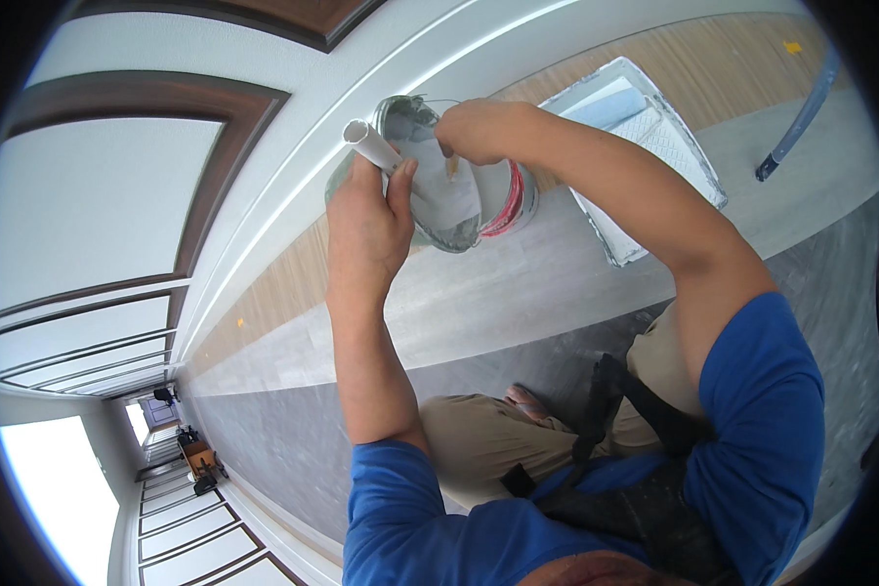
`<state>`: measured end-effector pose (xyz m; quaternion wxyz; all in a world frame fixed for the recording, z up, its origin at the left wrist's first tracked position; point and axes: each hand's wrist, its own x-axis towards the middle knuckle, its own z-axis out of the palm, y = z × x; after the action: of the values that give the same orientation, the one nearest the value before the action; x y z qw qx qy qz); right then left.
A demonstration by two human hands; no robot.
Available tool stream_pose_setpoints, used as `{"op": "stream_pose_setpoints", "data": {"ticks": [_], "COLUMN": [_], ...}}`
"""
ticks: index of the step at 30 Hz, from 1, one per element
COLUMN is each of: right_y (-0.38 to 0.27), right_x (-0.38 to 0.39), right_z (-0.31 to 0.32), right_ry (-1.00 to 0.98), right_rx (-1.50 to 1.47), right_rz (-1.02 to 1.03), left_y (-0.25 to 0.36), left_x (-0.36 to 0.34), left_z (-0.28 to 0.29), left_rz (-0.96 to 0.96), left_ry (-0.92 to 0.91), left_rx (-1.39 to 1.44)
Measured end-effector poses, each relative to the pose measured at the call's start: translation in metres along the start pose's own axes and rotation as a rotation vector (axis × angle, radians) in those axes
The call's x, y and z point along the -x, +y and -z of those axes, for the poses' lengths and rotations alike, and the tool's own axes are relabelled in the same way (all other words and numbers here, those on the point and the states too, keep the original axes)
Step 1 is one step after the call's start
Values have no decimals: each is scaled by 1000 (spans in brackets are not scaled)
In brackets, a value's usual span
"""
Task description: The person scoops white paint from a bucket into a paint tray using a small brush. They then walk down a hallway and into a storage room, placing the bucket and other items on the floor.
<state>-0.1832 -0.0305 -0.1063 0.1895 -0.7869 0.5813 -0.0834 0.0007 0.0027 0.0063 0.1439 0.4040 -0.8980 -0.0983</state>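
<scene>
Head view: at upper center of the frame, the left hand [369,210] wraps a white tube [369,145] at the left side of the bucket [456,237]. The right hand [481,132] seems to pinch a tan piece [451,168] over the bucket's pale contents. For 2 busy hands, a steady left hold and slow, low right-hand movements should limit splashes toward the tray [710,186], upper right.

Floor [283,420] in wood-toned and grey bands; tray [659,132] and yellow patch [792,47] directly on it; contact beneath bucket [454,237] obscured.
</scene>
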Motion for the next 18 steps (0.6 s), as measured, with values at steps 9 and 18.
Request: {"op": "stream_pose_setpoints", "data": {"ticks": [9, 18], "right_y": [-8, 3], "right_x": [29, 7], "right_z": [25, -18], "right_ry": [-72, -13], "right_rx": [86, -335], "right_rz": [-71, -343], "left_y": [4, 0], "left_x": [2, 1], "left_z": [2, 0], "left_rz": [51, 77], "left_ry": [20, 12], "left_rx": [47, 53]}}
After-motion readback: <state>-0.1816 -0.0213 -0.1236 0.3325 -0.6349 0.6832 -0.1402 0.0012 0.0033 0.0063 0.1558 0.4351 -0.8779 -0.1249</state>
